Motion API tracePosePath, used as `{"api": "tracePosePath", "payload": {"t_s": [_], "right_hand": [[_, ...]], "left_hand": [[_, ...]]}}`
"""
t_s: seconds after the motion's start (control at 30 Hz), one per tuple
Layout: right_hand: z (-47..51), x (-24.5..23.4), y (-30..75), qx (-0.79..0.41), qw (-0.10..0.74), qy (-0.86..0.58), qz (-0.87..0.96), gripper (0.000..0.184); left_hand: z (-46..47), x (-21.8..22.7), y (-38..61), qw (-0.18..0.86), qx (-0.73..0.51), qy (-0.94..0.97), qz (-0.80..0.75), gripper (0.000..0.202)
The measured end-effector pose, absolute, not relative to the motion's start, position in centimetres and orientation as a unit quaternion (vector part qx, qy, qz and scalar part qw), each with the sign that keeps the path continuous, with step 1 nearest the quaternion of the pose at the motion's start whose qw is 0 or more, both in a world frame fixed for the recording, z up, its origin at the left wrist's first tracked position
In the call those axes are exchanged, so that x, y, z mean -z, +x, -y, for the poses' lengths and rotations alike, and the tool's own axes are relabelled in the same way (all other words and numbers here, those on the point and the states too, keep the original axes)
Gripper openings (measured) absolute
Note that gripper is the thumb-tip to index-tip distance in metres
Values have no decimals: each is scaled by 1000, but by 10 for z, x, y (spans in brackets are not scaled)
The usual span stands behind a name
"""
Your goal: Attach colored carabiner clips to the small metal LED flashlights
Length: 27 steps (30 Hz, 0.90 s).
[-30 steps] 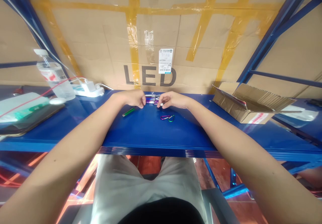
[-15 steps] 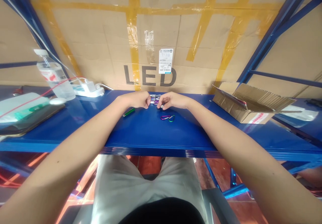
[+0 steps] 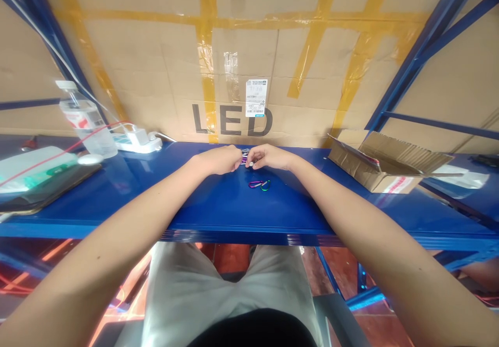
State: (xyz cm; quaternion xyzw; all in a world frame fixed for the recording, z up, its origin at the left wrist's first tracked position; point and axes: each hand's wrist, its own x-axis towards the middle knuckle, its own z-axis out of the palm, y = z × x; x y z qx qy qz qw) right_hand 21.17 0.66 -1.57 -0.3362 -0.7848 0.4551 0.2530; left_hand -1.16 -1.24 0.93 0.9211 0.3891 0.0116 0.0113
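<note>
My left hand (image 3: pixel 226 160) is closed, knuckles up, over the blue tabletop, its fingertips hidden. Just to its right, my right hand (image 3: pixel 268 157) pinches a small whitish round piece (image 3: pixel 251 164) between thumb and fingers. In the narrow gap between the hands lies a cluster of shiny silver and purple metal pieces (image 3: pixel 244 156), mostly covered. On the near side of my right hand, a purple carabiner (image 3: pixel 254 184) and a green carabiner (image 3: pixel 266 185) rest side by side on the table.
An open cardboard box (image 3: pixel 384 167) stands at the right. To the left are a water bottle (image 3: pixel 88 120), a power strip (image 3: pixel 142 143) with cables, and a white and green packet (image 3: pixel 37 167). A large carton (image 3: pixel 234 45) marked LED rises behind the blue table (image 3: pixel 241 209).
My left hand has moved right, closer to my right hand. The green cylinder beside my left wrist is no longer visible. The right hand stays nearly in place.
</note>
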Motion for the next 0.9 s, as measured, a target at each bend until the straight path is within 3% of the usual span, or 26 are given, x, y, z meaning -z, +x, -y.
{"api": "tracePosePath", "payload": {"t_s": [0.13, 0.33, 0.53, 0.77, 0.9], "right_hand": [[-6, 15, 212, -451, 250, -336, 788, 19], [-14, 20, 217, -458, 273, -338, 775, 20], [-20, 24, 219, -471, 291, -335, 762, 28], [-18, 24, 217, -469, 300, -336, 760, 29], [-15, 22, 215, -473, 299, -337, 757, 30]], "left_hand": [[7, -7, -18, 54, -44, 918, -391, 14], [18, -13, -12, -4, -173, 933, -315, 17], [35, -12, 6, -60, -163, 940, -293, 13], [31, -5, 9, -86, -138, 950, -267, 36], [32, -7, 9, -117, -128, 951, -257, 34]]}}
